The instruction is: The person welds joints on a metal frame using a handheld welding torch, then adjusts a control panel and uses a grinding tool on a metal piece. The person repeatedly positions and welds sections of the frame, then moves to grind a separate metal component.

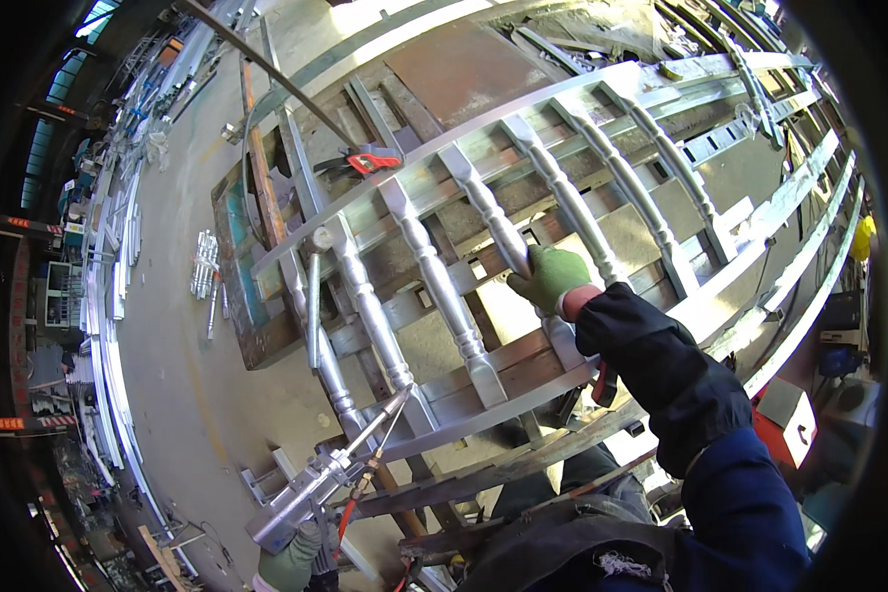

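Note:
A silver metal railing panel [434,439] with several turned balusters lies across a work frame. My right hand [553,278], in a green glove, is closed around one baluster [493,219] near the panel's middle. At the lower left my gloved left hand [291,564] grips a silver welding gun [301,498], partly cut off by the picture's lower edge. Its long thin nozzle points up and right, with the tip at the foot of a baluster [365,306] near the panel's lower rail. A thin wire and a red hose run beside the nozzle.
A hammer [314,306] rests on the panel's left end. Red clamps [373,160] sit at the far rail and near my right forearm. Long metal strips [799,257] curve along the right. A bundle of metal pieces [205,264] lies on the floor at left, near stacked profiles [118,345].

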{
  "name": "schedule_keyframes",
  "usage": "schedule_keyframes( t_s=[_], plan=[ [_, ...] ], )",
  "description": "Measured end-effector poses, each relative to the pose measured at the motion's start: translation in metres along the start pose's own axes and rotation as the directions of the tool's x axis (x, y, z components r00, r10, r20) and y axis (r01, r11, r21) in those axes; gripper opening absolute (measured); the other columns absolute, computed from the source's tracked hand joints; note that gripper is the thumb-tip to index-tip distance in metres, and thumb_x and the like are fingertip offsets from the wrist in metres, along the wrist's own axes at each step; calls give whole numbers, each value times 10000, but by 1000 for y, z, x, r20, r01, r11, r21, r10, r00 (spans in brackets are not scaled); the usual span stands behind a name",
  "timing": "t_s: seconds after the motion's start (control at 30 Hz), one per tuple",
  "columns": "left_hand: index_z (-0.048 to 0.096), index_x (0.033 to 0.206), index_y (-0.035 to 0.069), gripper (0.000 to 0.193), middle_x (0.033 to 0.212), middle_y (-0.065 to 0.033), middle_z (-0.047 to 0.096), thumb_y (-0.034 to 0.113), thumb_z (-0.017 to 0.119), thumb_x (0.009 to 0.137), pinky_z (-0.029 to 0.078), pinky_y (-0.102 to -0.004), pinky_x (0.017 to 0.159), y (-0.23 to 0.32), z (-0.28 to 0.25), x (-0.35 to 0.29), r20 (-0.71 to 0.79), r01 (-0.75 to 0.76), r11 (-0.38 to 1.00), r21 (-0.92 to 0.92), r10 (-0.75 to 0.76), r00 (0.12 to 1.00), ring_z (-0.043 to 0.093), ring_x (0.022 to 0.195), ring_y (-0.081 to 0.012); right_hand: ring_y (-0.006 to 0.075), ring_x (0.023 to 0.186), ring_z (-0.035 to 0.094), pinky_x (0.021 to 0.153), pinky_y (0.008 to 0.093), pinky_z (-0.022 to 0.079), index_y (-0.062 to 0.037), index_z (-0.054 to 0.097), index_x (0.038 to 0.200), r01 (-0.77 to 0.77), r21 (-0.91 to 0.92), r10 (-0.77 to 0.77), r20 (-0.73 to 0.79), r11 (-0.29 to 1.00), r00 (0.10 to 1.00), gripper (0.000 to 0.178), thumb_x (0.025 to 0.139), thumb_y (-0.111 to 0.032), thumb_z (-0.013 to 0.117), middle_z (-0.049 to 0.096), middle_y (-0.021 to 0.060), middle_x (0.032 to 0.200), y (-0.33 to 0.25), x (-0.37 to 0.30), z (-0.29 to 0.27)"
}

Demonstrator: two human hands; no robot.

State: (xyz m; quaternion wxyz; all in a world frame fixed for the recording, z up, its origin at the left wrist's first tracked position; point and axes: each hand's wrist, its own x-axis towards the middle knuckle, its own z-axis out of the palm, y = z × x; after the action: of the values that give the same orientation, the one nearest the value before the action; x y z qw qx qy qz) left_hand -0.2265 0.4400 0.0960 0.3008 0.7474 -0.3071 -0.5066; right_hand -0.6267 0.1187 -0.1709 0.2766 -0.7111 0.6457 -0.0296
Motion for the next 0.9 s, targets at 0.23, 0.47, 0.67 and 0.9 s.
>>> schedule_keyframes(
  t_s=[0.23,0.47,0.67,0.9],
  plan=[
    [678,1328,-1,617,1026,-96,761,499,799,988,570,-295,676,83,23,19,43,10,952,304,-24,999,717,813,-156,433,991,767,863,527,595,-8,590,1325,27,-14,-29,-164,1000,986,777,897,-641,736,762,221,1055,-5,19,-21],
    [688,1289,7,657,951,-57,734,535,854,936,517,-273,677,152,66,54,170,53,938,342,-117,979,683,807,-133,419,1116,738,959,509,581,-40,610,1338,38,81,-42,59,996,997,726,913,-619,715,746,208,1210,-16,74,-13],
    [683,1280,14,621,920,-36,710,527,829,963,515,-293,698,161,93,97,229,90,910,405,-196,954,660,795,-140,388,1046,764,920,484,582,-63,731,1189,27,186,-53,135,982,989,558,908,-544,693,786,188,1089,-15,75,-22],
    [683,1288,21,572,919,-33,705,477,833,977,507,-292,690,143,97,126,254,32,927,374,-135,958,645,778,-134,391,1033,765,917,485,580,-71,737,1155,-4,200,-31,172,980,985,521,927,-537,686,788,193,1076,-11,79,-21]
  ],
)
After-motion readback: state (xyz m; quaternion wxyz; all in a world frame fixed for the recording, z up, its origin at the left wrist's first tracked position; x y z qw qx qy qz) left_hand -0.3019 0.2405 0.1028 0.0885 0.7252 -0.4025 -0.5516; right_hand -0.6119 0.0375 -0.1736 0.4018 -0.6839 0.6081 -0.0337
